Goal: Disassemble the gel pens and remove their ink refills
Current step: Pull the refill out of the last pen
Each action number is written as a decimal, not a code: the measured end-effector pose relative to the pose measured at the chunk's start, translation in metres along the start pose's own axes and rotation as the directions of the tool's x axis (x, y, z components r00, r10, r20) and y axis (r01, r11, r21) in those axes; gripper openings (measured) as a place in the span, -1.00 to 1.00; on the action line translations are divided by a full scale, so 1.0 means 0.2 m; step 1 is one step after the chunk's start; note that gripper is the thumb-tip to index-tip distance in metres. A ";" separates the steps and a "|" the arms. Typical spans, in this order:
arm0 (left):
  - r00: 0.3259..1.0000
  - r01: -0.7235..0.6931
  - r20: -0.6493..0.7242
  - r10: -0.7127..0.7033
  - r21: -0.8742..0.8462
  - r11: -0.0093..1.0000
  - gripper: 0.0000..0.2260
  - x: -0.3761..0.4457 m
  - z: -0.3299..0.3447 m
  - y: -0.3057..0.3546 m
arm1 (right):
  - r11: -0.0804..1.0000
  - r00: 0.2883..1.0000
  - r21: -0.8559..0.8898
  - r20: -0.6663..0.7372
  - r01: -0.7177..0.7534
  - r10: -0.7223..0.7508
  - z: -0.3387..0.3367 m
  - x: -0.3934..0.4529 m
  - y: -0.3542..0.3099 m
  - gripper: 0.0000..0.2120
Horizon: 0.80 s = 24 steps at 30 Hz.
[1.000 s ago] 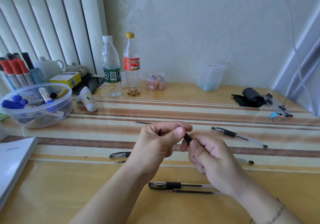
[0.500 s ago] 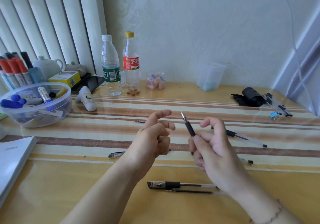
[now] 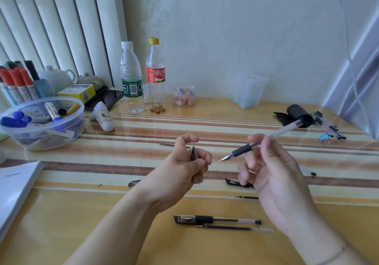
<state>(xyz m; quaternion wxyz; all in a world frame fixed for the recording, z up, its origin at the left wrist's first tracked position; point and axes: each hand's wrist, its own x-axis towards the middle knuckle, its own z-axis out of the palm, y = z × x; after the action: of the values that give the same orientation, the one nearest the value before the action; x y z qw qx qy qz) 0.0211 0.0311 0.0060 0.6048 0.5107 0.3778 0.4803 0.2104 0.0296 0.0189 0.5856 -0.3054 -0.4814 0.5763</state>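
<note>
Your right hand point(image 3: 272, 174) pinches an uncapped gel pen point(image 3: 264, 139) between thumb and fingers, clear barrel angled up to the right, black grip and metal tip pointing down-left toward your left hand point(image 3: 184, 170). That left hand is curled shut on a small black cap point(image 3: 193, 153), its point sticking up above the knuckles. On the bench point(image 3: 82, 213) near you lies a capped pen point(image 3: 217, 219) with a loose refill point(image 3: 233, 227) just beside it. At the back, the red label on the yellow-capped bottle point(image 3: 155, 76) has writing too small to read, and the green-labelled bottle point(image 3: 131, 80) shows only a barcode. Your right palm hides most of another black cap point(image 3: 235, 182) behind it.
</note>
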 end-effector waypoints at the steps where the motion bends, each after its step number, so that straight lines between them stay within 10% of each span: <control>1: 1.000 0.016 0.015 -0.016 0.016 1.000 -0.59 0.00 -0.01 0.00 | 1.000 1.000 0.028 -0.011 0.004 -0.004 0.00 0.00 0.00 -0.74; 11: 0.991 -0.026 0.136 0.015 0.083 0.996 -0.81 -0.03 0.00 0.03 | 0.989 0.995 0.145 -0.103 0.021 -0.006 -0.05 0.03 -0.01 -0.86; 18: 0.989 0.019 0.135 -0.055 0.255 0.967 -0.76 -0.03 0.03 0.02 | 0.994 0.980 0.049 -0.178 0.101 -0.091 -0.06 0.04 -0.01 -0.38; 24: 0.983 0.034 0.170 -0.065 0.183 0.983 -0.74 -0.02 0.05 0.01 | 0.994 0.980 0.019 -0.173 0.106 -0.101 -0.07 0.04 0.00 -0.40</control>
<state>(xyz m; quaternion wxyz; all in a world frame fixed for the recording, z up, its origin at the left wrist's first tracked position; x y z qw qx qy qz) 0.0281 0.0241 0.0105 0.5991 0.5938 0.3774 0.3822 0.2224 0.0410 0.0163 0.6584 -0.3203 -0.4362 0.5230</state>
